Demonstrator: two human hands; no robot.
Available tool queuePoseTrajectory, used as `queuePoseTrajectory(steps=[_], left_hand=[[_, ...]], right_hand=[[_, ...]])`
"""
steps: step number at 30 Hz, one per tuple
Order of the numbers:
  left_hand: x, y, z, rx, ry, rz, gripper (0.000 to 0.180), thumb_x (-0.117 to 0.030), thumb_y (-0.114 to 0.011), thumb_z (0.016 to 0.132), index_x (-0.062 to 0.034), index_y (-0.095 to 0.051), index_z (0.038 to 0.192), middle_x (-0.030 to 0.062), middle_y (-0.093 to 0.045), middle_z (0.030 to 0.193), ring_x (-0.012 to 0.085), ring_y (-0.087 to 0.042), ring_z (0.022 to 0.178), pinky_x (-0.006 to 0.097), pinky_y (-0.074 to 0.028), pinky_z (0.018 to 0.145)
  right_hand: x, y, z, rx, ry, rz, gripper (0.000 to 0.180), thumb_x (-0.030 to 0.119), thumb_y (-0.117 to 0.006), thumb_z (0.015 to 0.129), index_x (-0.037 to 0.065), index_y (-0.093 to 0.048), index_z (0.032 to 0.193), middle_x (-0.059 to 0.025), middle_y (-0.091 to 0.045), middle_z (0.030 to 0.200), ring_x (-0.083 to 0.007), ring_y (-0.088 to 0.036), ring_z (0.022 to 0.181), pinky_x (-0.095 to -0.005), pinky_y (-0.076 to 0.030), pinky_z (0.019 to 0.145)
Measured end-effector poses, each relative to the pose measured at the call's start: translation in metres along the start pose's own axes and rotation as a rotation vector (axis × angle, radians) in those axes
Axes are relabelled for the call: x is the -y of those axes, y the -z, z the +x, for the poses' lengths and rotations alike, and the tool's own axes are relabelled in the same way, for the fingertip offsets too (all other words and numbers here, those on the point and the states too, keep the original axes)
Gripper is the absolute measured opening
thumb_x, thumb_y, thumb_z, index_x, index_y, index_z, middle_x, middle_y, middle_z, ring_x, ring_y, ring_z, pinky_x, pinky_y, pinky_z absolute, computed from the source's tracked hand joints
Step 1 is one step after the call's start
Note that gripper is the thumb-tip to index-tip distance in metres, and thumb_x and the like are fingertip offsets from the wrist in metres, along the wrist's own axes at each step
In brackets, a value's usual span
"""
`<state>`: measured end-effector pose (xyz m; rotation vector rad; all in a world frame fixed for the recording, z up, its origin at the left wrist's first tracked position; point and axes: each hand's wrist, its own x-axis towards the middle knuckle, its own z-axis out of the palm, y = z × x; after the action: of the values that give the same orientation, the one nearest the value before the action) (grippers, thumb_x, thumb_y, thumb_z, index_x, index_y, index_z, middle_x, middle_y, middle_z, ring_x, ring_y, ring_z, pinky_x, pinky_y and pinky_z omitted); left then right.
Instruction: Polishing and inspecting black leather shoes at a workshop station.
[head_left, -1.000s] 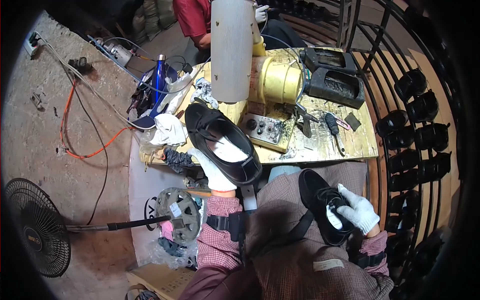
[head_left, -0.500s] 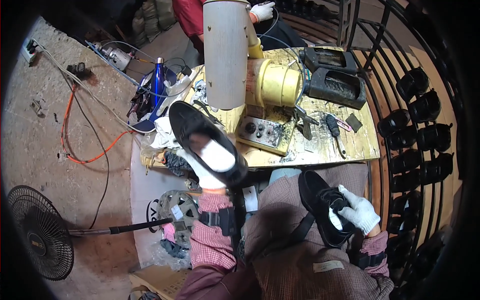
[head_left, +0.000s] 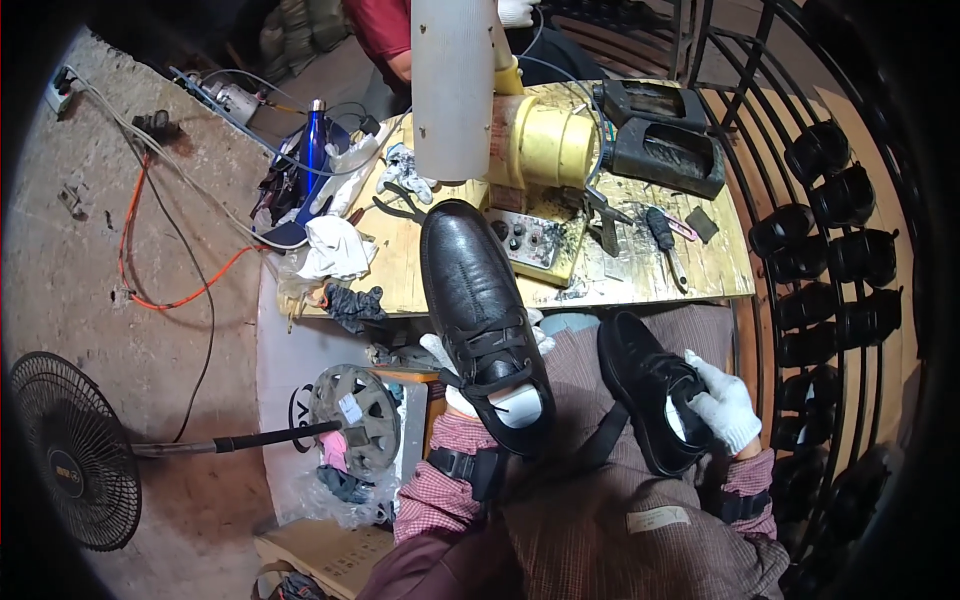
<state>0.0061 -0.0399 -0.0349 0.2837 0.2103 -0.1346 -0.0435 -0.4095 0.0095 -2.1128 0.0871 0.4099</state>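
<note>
My left hand [head_left: 437, 352], in a white glove, grips a black lace-up shoe [head_left: 475, 275] from beneath. The shoe's upper faces up, its toe points to the bench, and a white insole shows in its opening. Most of that palm is hidden behind the shoe. A matching black shoe [head_left: 636, 370] rests over my lap on the right, toe pointing away. My gloved right hand [head_left: 728, 408] is closed on its heel side, with the thumb at the collar; some fingers are out of sight.
Ahead stands a wooden bench [head_left: 400, 270] with a yellow machine [head_left: 550, 145], a control box [head_left: 522, 238], black trays [head_left: 665, 155] and tools. A white cylinder [head_left: 452, 90] hangs over it. A shoe rack [head_left: 780, 275] curves along the right; a fan [head_left: 75, 450] stands left. Another person's red sleeve [head_left: 378, 35] shows behind.
My left hand has turned its shoe over from sole-side tilt to upper facing up and shifted it right. The right-hand shoe has barely moved. The view has tilted slightly.
</note>
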Motion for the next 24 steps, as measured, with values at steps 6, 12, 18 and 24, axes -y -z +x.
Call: queuePoseTrajectory(steps=[6, 12, 18, 24], left_hand=[[0.024, 0.017, -0.003, 0.179, 0.325, -0.052, 0.125, -0.09, -0.061, 0.078, 0.0056, -0.033, 0.154, 0.0293, -0.056, 0.136, 0.0399, -0.061, 0.117, 0.055, -0.052, 0.104], [0.057, 0.008, 0.002, -0.148, 0.333, 0.532, 0.083, -0.064, -0.051, 0.104, 0.0005, -0.042, 0.154, 0.0242, -0.056, 0.147, 0.035, -0.058, 0.134, 0.046, -0.046, 0.117], [0.028, -0.028, -0.004, 0.185, -0.091, 0.815, 0.095, -0.061, -0.053, 0.105, 0.0065, -0.019, 0.163, 0.0224, -0.043, 0.159, 0.0271, -0.052, 0.14, 0.042, -0.041, 0.119], [0.014, -0.019, 0.001, 0.305, 0.327, -0.205, 0.106, -0.086, -0.043, 0.092, -0.002, -0.036, 0.157, 0.0235, -0.05, 0.15, 0.0389, -0.051, 0.138, 0.053, -0.04, 0.121]], right_hand=[[0.018, 0.028, -0.026, -0.14, -0.145, 0.435, 0.075, -0.004, -0.061, 0.074, -0.006, -0.056, 0.148, -0.0126, -0.07, 0.132, -0.0171, -0.066, 0.115, -0.0281, -0.049, 0.105], [0.054, 0.029, -0.019, -0.194, 0.097, 0.783, 0.073, 0.009, -0.076, 0.086, -0.011, -0.048, 0.15, -0.0175, -0.066, 0.138, -0.0206, -0.063, 0.124, -0.0338, -0.047, 0.11], [0.106, -0.014, 0.023, -0.251, 0.38, 0.382, 0.063, 0.016, -0.078, 0.09, -0.006, -0.057, 0.145, -0.0231, -0.067, 0.139, -0.025, -0.068, 0.123, -0.0361, -0.051, 0.108], [0.124, -0.047, 0.036, 0.01, 0.749, 0.203, 0.062, -0.006, -0.076, 0.083, -0.004, -0.059, 0.142, -0.0258, -0.062, 0.14, -0.0357, -0.068, 0.122, -0.0394, -0.055, 0.104]])
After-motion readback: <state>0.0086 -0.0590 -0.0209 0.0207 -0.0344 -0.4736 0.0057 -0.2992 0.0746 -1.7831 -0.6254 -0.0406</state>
